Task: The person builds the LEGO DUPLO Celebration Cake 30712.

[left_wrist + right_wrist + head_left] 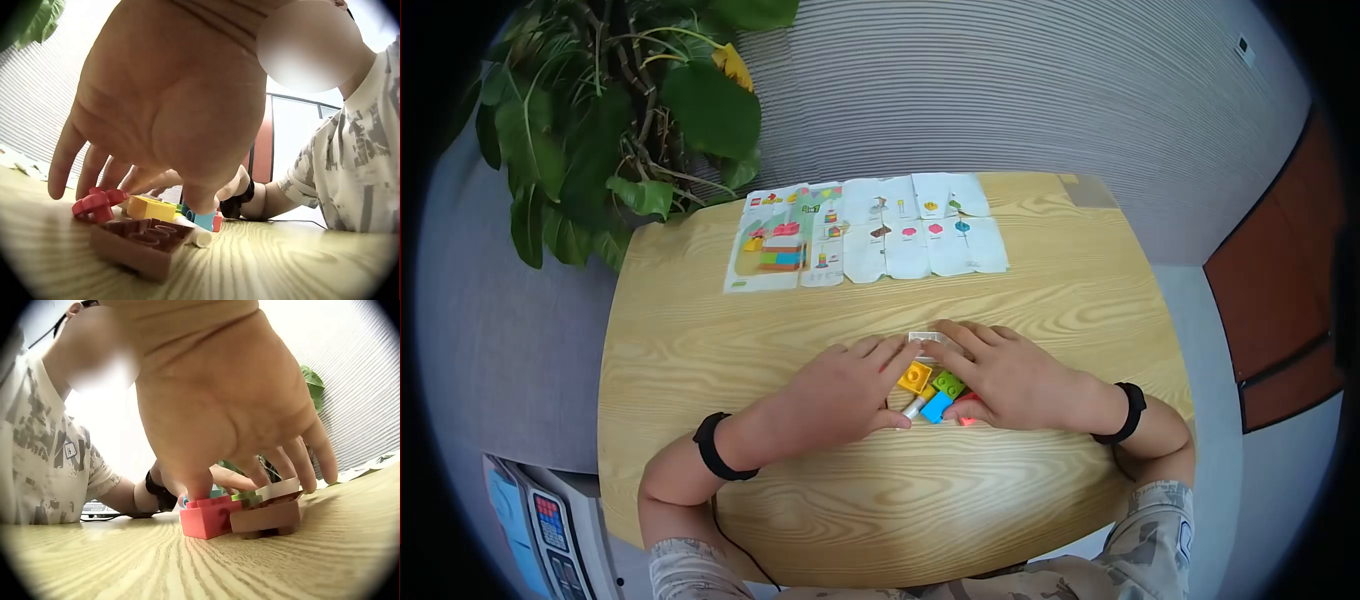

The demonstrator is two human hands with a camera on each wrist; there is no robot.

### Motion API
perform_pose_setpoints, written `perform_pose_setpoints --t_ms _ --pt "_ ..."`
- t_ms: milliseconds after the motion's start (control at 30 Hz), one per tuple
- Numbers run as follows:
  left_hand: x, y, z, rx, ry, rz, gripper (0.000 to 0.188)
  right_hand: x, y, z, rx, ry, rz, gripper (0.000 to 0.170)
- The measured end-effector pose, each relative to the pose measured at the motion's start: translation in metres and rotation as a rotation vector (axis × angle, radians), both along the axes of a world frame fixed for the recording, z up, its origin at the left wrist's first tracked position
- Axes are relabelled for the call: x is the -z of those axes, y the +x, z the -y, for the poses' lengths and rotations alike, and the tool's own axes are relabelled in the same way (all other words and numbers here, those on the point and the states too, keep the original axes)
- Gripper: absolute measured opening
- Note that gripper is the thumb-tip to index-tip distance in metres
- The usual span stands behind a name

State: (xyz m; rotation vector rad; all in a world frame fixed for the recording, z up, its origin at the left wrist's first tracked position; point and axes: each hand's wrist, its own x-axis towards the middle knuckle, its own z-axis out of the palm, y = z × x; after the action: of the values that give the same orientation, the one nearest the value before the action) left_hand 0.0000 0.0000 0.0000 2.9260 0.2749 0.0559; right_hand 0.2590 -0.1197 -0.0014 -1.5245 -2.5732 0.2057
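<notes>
My left hand and right hand arch palm down around a cluster of toy building bricks, fingers loosely extended. In the head view a yellow brick, a green brick and a blue brick lie between them. A white piece is at the fingertips on the far side. Under the left palm are a red flower-shaped piece, a brown brick and a white tube. Beneath the right palm sit a red brick and another brown brick. The hands partly hide the cluster.
A creased instruction sheet lies along the far side of the wooden table. A leafy plant overhangs the far left corner. Dark bands circle both wrists, and a cable runs by the left forearm.
</notes>
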Motion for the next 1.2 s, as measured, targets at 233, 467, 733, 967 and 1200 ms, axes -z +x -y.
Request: perform_pose_setpoints --t_ms 233,467,733,967,1200 --pt "0.002 -0.001 0.004 0.004 0.085 0.008 0.090 -0.017 -0.002 -0.006 -0.019 -0.036 0.033 0.065" --pt "0.004 -0.001 0.004 0.015 0.121 -0.001 0.087 -0.020 -0.007 -0.016 -0.008 -0.031 0.069 0.040" --pt "-0.004 0.000 0.005 0.021 0.102 -0.036 0.085 -0.023 -0.009 -0.018 0.041 -0.019 -0.033 0.027" --pt "-0.020 -0.002 0.022 -0.021 0.276 0.022 0.081 -0.018 -0.006 -0.023 0.047 0.000 0.019 0.020" --pt "-0.018 -0.005 0.032 -0.040 0.276 -0.015 0.074 -0.015 -0.009 -0.021 0.063 0.008 0.008 0.019"
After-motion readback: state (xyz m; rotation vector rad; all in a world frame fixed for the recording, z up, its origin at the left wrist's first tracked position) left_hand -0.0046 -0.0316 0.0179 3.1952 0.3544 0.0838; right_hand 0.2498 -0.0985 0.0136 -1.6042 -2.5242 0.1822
